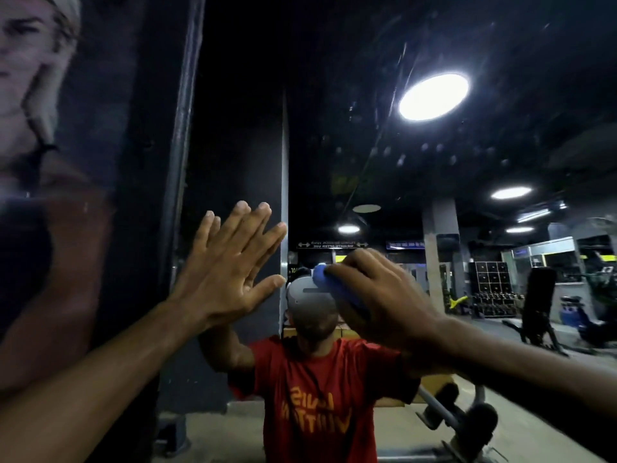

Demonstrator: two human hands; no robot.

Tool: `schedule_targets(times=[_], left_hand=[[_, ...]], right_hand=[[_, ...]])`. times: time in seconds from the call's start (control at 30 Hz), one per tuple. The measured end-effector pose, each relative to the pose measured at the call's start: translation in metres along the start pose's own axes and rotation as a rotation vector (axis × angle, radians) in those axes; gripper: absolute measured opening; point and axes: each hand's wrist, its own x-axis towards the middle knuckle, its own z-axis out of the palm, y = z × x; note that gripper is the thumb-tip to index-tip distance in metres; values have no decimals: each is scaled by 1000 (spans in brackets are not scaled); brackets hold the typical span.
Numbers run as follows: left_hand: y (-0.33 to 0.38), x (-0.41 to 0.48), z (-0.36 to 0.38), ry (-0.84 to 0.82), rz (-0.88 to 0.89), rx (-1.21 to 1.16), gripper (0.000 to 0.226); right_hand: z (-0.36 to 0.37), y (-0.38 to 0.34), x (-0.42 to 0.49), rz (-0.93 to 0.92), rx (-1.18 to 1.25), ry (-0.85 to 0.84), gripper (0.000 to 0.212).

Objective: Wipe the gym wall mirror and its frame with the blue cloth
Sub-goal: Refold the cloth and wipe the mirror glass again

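Observation:
The wall mirror (417, 155) fills the middle and right of the view, smeared and spotted near the top. Its dark metal frame (182, 135) runs vertically left of centre. My left hand (230, 269) is flat with fingers spread, resting on the glass just right of the frame. My right hand (377, 295) presses a bunched blue cloth (329, 284) against the glass at about head height. The cloth shows only at the hand's left edge. A person in a red shirt appears reflected behind both hands.
A large poster (40, 162) covers the wall left of the frame. The mirror reflects ceiling lights (434, 96), a pillar, a weight bench (541, 305) and dumbbell racks at the right. A machine part (457, 419) shows low at the right.

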Motion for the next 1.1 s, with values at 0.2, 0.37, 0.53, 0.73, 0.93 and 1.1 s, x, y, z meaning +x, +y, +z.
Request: schedule_targets(times=[0.2,0.37,0.53,0.73,0.93,1.1], left_hand=[[-63,-19,-19,-41,-17,64,75],[-117,-57,-36,-120,-71,93,78],[-131,-82,-48,-172,-146,72,83],[-133,-79,-55,-221,-134,59,92],[-135,-85,-55,-194,-105,51,88],[-133,-89,-56,-190,-65,43,85]], right_hand=[[-24,50,71,577,-147,374,23],[19,-24,93,397,-85,243,33],[46,-76,88,-14,48,15,42],[40,-41,179,341,-34,309,22],[84,-112,173,106,91,193,23],[88,-144,94,-206,161,-39,32]])
